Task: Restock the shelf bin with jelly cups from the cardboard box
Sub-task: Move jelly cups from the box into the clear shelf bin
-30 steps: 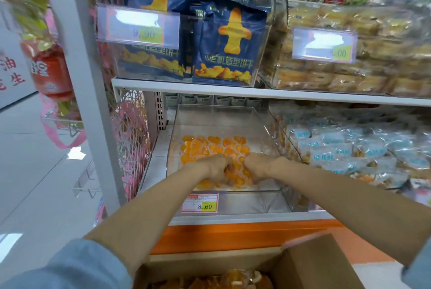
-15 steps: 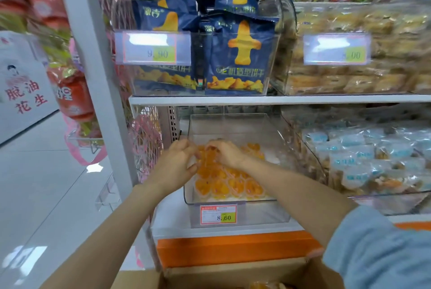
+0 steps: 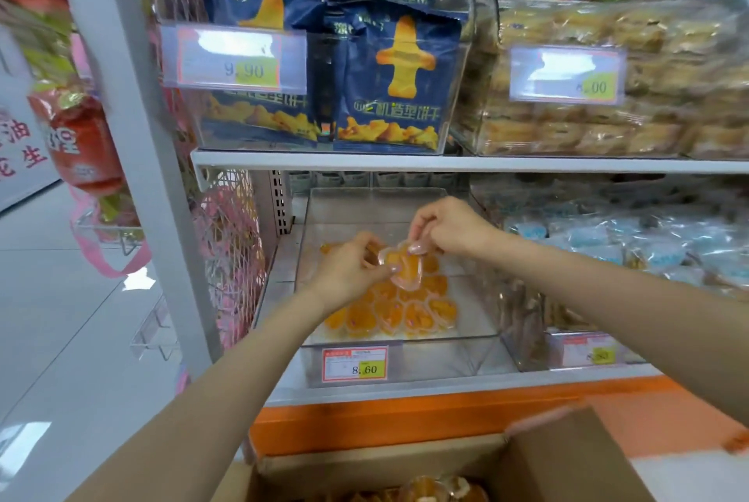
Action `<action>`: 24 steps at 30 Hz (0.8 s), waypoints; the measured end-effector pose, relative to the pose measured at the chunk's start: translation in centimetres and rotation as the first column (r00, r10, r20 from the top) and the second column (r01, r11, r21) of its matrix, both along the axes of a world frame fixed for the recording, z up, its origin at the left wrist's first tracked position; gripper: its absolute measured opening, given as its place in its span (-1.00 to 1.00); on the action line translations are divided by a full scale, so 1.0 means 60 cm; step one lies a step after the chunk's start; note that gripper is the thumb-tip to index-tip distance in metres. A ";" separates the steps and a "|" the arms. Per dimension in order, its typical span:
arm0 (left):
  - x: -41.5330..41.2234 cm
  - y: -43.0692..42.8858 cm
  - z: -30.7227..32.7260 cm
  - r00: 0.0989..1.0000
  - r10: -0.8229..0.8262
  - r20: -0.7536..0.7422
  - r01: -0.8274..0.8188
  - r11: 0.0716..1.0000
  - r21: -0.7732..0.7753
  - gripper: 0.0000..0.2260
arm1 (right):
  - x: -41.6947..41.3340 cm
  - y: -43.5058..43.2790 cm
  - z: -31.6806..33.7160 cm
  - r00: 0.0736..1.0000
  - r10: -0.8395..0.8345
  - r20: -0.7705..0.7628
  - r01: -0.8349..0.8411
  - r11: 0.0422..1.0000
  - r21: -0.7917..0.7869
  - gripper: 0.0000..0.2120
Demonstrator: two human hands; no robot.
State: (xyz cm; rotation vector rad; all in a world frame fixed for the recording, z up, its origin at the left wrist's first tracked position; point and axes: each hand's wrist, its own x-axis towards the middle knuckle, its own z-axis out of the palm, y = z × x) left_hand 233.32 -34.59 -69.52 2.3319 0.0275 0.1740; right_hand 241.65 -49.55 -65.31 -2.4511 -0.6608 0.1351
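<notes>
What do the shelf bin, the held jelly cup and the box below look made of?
The shelf bin: clear rigid plastic, maybe acrylic; its glossy walls show the shelf through them. The jelly cup, pinched by the left hand and right hand: thin transparent plastic, with orange filling visible inside. The box: brown matte cardboard, with a folded flap.

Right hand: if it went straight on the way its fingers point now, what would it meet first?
Most likely the left hand, which pinches the same jelly cup from the opposite side. The right hand points left and down at it; depth is unclear.
</notes>
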 end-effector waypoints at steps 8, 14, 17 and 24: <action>0.023 -0.071 -0.002 0.920 -0.264 -0.289 0.008 0.751 -0.660 -0.85 | -0.027 -0.081 0.009 0.992 -0.072 -0.105 0.065 0.995 -0.071 -0.78; 0.056 -0.084 -0.054 0.814 -0.190 -0.550 -0.123 0.868 -0.481 -0.80 | -0.042 -0.116 0.013 0.995 0.005 0.105 0.003 0.997 -0.082 -0.86; 0.061 -0.097 -0.074 0.754 -0.127 -0.645 -0.118 0.939 -0.322 -0.79 | -0.052 -0.129 0.003 0.998 0.012 0.054 -0.018 0.993 0.115 -0.92; 0.072 -0.133 -0.070 0.730 -0.092 -0.677 0.050 0.995 -0.081 -0.69 | -0.063 -0.134 -0.013 1.000 0.020 0.014 -0.023 0.941 0.338 -0.84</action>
